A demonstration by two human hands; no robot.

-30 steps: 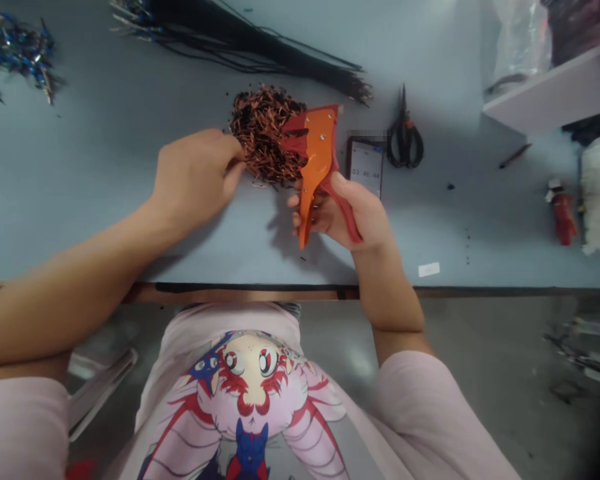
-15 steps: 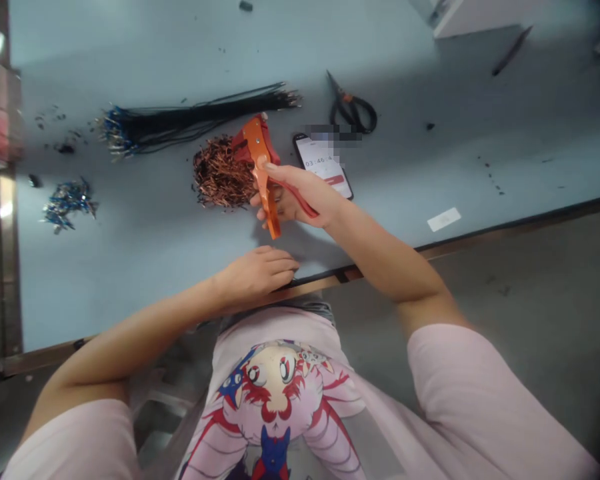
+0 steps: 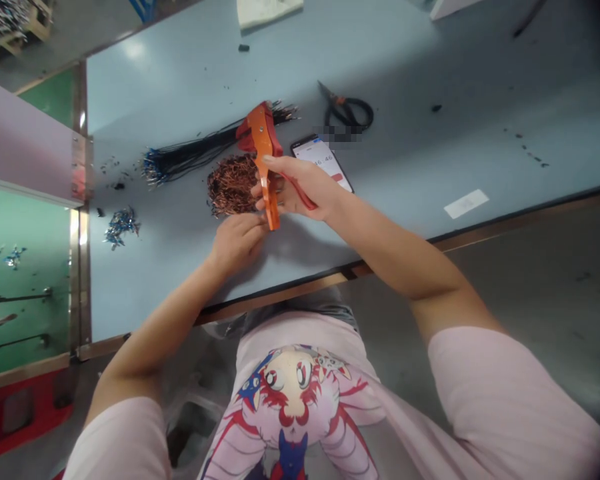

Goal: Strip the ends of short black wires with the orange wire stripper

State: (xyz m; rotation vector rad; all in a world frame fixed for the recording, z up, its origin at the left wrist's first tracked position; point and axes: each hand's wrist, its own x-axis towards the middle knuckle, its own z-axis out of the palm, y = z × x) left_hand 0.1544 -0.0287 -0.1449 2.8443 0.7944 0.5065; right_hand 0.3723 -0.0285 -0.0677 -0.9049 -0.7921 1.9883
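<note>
My right hand (image 3: pixel 307 187) is wrapped round an orange wire stripper (image 3: pixel 264 143) with red handle and jaw parts, its head pointing up and away from me. Below the pile of short copper-coloured wire pieces (image 3: pixel 233 183), my left hand (image 3: pixel 240 240) is low over the table, fingers curled together. Its fingertips come up to the stripper's lower handle, and whatever is between them is hidden. Behind the stripper lies a bundle of black wires (image 3: pixel 195 150), with blue ends at the left and bare metal ends at the right.
A phone (image 3: pixel 325 163) showing a timer lies right of the stripper, with black-handled snips (image 3: pixel 347 110) beyond it. A heap of blue terminals (image 3: pixel 123 227) is at the left, a white label (image 3: pixel 467 204) near the front edge at the right. A pink panel (image 3: pixel 27 140) stands at the far left.
My left hand has moved from the table's front edge up and inward to the stripper's lower handle. The right hand still holds the stripper. The view has shifted left.
</note>
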